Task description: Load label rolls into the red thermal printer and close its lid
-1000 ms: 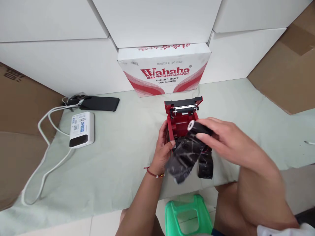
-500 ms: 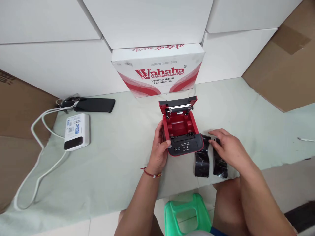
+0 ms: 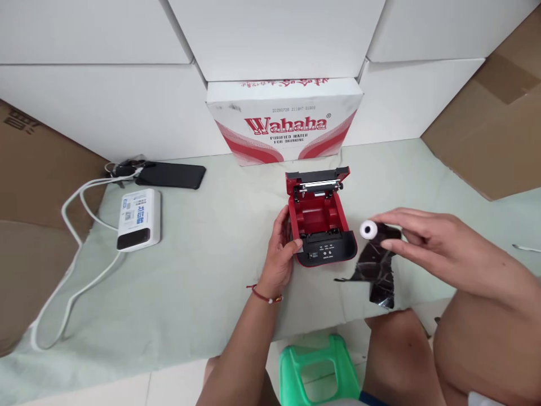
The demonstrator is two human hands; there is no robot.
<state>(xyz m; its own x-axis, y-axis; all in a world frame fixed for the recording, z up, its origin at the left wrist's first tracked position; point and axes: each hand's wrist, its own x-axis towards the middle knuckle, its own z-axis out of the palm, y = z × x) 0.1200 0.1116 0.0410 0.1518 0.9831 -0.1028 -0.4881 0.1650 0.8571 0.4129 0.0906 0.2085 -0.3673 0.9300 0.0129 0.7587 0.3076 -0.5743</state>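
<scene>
A small red and black label printer (image 3: 322,224) stands on the pale green cloth with its lid open toward the back and its roll bay empty. My left hand (image 3: 282,252) grips the printer's left side, thumb on its front corner. My right hand (image 3: 426,243) is to the right of the printer, raised a little above the cloth, and pinches a roll (image 3: 372,230) with a white core. A black marbled strip (image 3: 377,272) hangs down from the roll onto the cloth.
A Wahaha water carton (image 3: 287,121) and white boxes stand behind the printer. At the left lie a white power bank (image 3: 138,219) with a white cable (image 3: 71,282) and a black phone (image 3: 171,176). Brown cardboard (image 3: 490,118) leans at the right. A green stool (image 3: 318,367) is below the table edge.
My right hand had set the roll down beside the printer half a second ago; now it has lifted it again, with the black strip trailing. My left hand stays on the printer.
</scene>
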